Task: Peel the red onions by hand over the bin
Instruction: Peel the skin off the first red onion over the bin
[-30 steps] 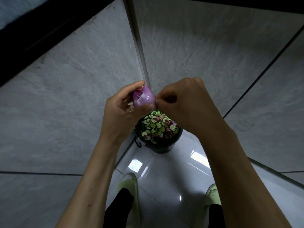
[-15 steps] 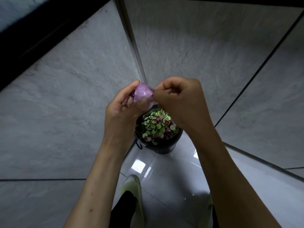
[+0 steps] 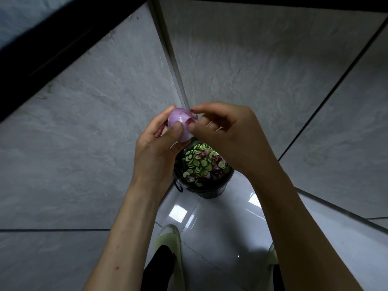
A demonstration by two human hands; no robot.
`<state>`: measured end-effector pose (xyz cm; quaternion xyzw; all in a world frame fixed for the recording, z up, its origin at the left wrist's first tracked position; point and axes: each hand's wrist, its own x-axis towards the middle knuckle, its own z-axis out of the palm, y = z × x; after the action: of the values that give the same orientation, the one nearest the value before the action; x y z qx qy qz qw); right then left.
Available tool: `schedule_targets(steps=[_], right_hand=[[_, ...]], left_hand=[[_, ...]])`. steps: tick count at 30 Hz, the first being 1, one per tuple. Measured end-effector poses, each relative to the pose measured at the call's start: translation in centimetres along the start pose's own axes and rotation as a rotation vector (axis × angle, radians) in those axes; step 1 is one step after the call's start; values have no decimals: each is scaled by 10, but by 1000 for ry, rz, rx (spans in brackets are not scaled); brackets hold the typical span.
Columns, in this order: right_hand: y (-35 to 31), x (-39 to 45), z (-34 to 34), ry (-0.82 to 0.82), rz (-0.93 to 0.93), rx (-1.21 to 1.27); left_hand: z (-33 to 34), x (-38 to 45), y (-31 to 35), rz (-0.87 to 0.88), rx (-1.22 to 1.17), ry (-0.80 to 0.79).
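At frame centre, the left hand grips the onion; the right hand pinches its skin. A torn scrap could miss the bin below.

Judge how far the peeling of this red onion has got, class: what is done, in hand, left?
Done: much of the red onion shows smooth, pale purple flesh, and purple skins lie among green slices in the bin. In hand: the left hand grips it while the right hand pinches a loose dark skin flap. Left: that flap. Other onions: none visible.
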<state>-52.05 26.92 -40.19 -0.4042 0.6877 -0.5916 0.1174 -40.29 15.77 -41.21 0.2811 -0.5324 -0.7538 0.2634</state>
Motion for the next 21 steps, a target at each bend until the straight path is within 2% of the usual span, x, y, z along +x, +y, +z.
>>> schedule_targets(steps=[8,13,17,21], right_hand=[[10,5,-1,46,-368,-333],[17,5,-2,11,-388,-467],[20,4,-1,-26,-348,-456],[20,3,0,14,-315,-464]], left_hand=[[3,-4,4,-16,86,60],[3,-5,2,-48,139,93],[2,-5,0,-41,205,97],[1,-5,-1,-22,259,100]])
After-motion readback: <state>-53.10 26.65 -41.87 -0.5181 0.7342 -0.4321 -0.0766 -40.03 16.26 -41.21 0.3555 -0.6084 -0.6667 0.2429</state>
